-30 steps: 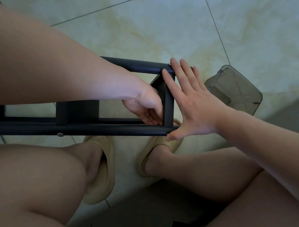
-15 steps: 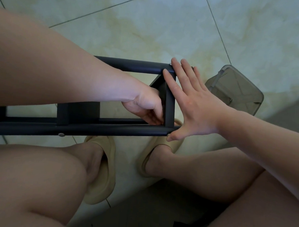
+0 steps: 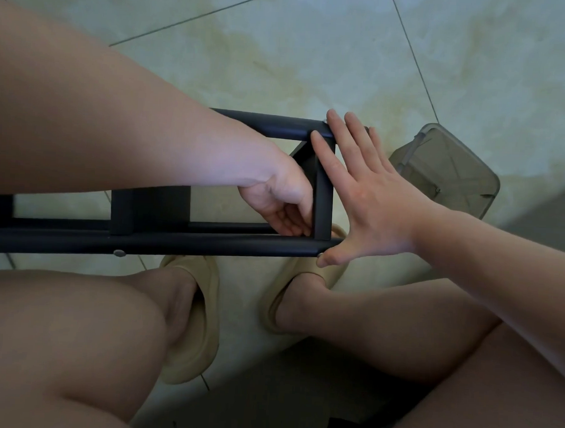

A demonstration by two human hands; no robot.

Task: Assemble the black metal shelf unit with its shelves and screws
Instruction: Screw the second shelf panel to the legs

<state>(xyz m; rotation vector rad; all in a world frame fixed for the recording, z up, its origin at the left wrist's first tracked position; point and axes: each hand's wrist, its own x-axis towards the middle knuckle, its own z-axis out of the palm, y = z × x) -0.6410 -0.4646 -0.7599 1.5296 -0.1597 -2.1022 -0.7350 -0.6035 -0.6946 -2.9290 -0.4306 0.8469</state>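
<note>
The black metal shelf frame (image 3: pixel 182 243) lies sideways above the floor, its two long tubes running left to right. A black shelf panel (image 3: pixel 322 196) closes its right end; another panel (image 3: pixel 152 208) sits further left. My left hand (image 3: pixel 281 201) reaches inside the frame, fingers curled against the inner face of the end panel; what they hold is hidden. My right hand (image 3: pixel 369 198) is spread flat on the outer face of that panel, thumb at the near tube's end. A silver screw head (image 3: pixel 119 253) shows under the near tube.
A smoky clear plastic box (image 3: pixel 445 169) stands on the tiled floor just right of my right hand. My knees fill the lower view, and my feet in tan slippers (image 3: pixel 202 317) sit under the frame. A dark mat lies at the bottom.
The frame and both hands stay in the same place; my left fingers have shifted only slightly behind the end panel.
</note>
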